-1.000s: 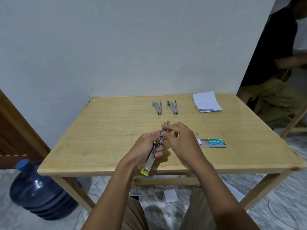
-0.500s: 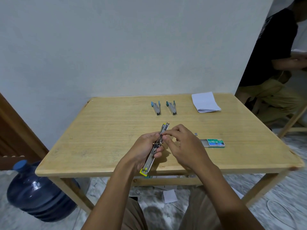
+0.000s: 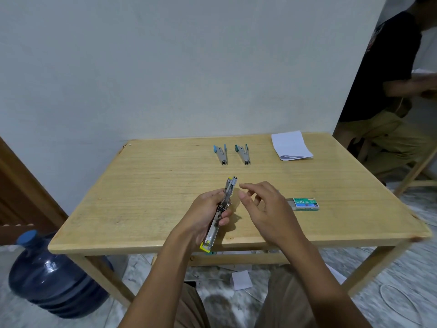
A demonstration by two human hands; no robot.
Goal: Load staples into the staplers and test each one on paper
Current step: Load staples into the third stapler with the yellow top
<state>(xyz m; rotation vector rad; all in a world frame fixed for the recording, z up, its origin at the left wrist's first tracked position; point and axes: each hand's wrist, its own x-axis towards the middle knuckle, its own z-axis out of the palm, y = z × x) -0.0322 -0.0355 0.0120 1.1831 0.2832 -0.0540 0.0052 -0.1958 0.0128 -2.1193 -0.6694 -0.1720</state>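
Observation:
My left hand (image 3: 204,214) grips a metal stapler with a yellow end (image 3: 221,213), opened out flat and held above the near middle of the wooden table (image 3: 146,192). My right hand (image 3: 264,209) hovers just right of the stapler, fingers loosely spread, touching nothing. A green staple box (image 3: 305,204), slid partly open, lies to the right of that hand. Two more staplers lie at the far middle: a light blue one (image 3: 221,155) and a teal one (image 3: 243,155). A folded stack of white paper (image 3: 292,145) sits at the far right.
A large blue water bottle (image 3: 50,278) stands on the floor by the table's left leg. Another person (image 3: 387,91) crouches beyond the table's far right corner. Paper scraps (image 3: 241,279) lie on the floor under the table. A white wall runs behind.
My right hand has let go of the stapler's front end and drawn back to the right, with its fingers spread. My left hand still holds the stapler in the same place.

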